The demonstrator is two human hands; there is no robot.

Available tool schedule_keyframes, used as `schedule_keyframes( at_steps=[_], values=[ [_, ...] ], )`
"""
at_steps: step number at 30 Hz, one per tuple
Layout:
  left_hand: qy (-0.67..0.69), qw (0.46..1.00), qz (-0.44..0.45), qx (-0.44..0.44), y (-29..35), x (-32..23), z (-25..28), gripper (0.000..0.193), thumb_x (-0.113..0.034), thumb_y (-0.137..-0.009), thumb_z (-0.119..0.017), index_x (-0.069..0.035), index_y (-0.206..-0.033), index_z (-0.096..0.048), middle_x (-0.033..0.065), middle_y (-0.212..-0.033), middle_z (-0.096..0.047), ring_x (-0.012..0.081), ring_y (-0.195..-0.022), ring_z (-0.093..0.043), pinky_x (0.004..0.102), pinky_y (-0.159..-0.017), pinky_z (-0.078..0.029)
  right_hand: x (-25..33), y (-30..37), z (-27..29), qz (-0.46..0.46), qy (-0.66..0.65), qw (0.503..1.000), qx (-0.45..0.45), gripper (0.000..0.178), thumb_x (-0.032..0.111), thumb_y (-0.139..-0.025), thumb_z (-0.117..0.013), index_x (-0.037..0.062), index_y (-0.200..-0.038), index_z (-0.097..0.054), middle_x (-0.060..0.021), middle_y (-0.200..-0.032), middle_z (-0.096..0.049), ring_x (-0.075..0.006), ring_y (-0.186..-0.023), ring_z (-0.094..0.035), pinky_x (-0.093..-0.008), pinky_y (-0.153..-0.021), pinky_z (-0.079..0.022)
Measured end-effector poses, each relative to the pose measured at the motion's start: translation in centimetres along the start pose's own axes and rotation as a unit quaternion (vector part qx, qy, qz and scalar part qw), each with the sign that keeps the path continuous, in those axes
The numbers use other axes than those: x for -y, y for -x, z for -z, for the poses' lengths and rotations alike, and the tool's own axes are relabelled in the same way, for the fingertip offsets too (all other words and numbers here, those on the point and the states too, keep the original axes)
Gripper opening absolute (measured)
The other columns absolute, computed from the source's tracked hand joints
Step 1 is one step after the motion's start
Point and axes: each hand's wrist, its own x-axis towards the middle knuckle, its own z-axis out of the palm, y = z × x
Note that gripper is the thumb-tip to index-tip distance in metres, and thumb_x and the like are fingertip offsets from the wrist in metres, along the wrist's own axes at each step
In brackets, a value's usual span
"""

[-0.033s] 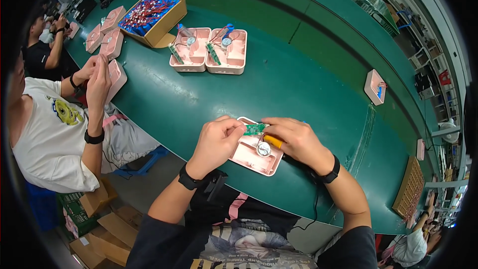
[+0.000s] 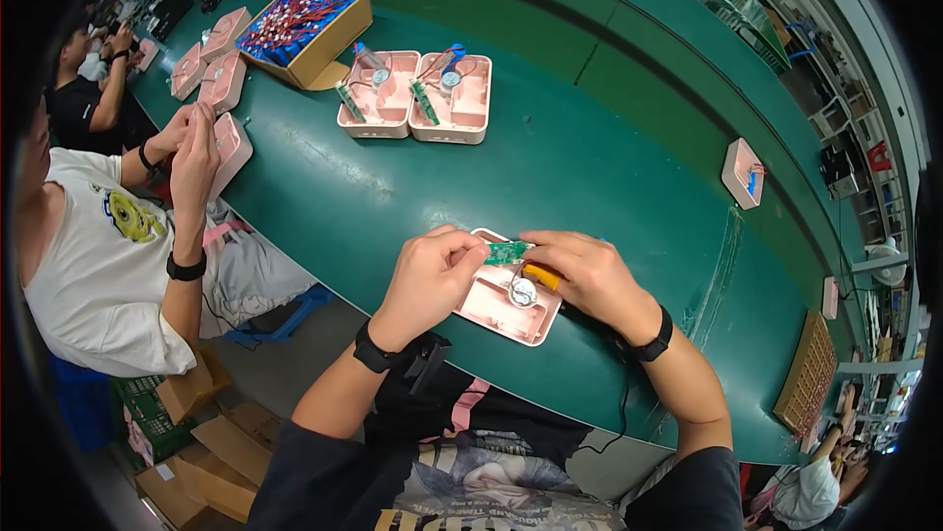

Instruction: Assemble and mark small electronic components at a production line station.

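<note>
left hand [image 2: 424, 285] pinches one end of a slim green circuit board [image 2: 505, 254] over an open pale-pink plastic tray [image 2: 482, 303], right hand [image 2: 587, 276] at its other end (that grip, from here, i cannot tell), round silvery metal-looking part [image 2: 522, 293] seemingly seated, board not yet.

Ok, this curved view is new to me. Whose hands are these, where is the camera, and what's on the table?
There's no robot here: these are a person's bare hands, seen from a wide fisheye camera worn on their head, which makes straight edges bend. The left hand pinches one end of a green circuit board. The right hand is at its other end; whether it grips is hidden. Below sits an open pink case with a round silvery part. Farther across the green table stand two more pink cases and a cardboard box of blue parts with red wires.
</note>
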Motion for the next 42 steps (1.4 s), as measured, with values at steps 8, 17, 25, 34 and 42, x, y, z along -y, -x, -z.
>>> schedule_keyframes(
  at_steps=[8,17,25,34,42],
  values=[
    [-0.126,0.977,-0.102,-0.138,4.1,1.6,-1.4,0.053,-0.012,-0.088,-0.083,-0.001,-0.138,-0.066,0.0127,-0.119,-0.068,0.0260,-0.108,-0.064,0.0382,-0.091,-0.050,-0.3,0.2,0.2,-0.007,0.028,1.000,0.009,0.022,0.006,-0.087,-0.086,0.0030,-0.106,-0.075,-0.0143,-0.125,-0.079,-0.0281,-0.093,-0.080,-0.0350,-0.074,-0.065],
    [-0.190,0.975,-0.095,-0.071,4.1,1.8,-1.8,0.064,-0.017,-0.083,-0.077,-0.002,-0.144,-0.063,0.0134,-0.130,-0.069,0.0341,-0.120,-0.062,0.0477,-0.107,-0.044,0.6,1.4,-0.3,-0.082,0.038,0.995,-0.044,0.024,-0.004,-0.085,-0.085,0.0009,-0.106,-0.075,-0.0166,-0.125,-0.079,-0.0279,-0.088,-0.081,-0.0338,-0.071,-0.066],
    [-0.203,0.974,-0.091,-0.032,3.4,0.9,-0.9,0.060,-0.018,-0.083,-0.076,-0.003,-0.140,-0.068,0.0120,-0.126,-0.071,0.0315,-0.120,-0.062,0.0451,-0.105,-0.044,0.6,2.1,0.1,-0.207,-0.043,0.969,-0.126,0.021,-0.008,-0.087,-0.084,-0.0009,-0.104,-0.074,-0.0196,-0.125,-0.079,-0.0275,-0.093,-0.081,-0.0344,-0.074,-0.068],
    [-0.120,0.988,-0.099,0.013,2.6,1.2,-0.5,0.050,-0.013,-0.084,-0.080,-0.006,-0.133,-0.072,0.0131,-0.121,-0.075,0.0324,-0.117,-0.068,0.0446,-0.106,-0.048,1.6,-1.0,1.6,-0.116,-0.045,0.992,0.030,0.019,-0.003,-0.087,-0.082,0.0000,-0.104,-0.075,-0.0154,-0.134,-0.075,-0.0331,-0.108,-0.077,-0.0384,-0.090,-0.064],
    [-0.116,0.980,-0.164,-0.005,2.3,1.1,0.1,0.042,-0.005,-0.082,-0.085,-0.004,-0.122,-0.070,0.0125,-0.119,-0.077,0.0315,-0.096,-0.077,0.0371,-0.083,-0.063,3.6,-2.1,1.8,-0.122,-0.060,0.987,0.084,0.019,0.002,-0.087,-0.081,0.0007,-0.105,-0.076,-0.0133,-0.135,-0.073,-0.0339,-0.110,-0.074,-0.0422,-0.094,-0.061]
  ],
)
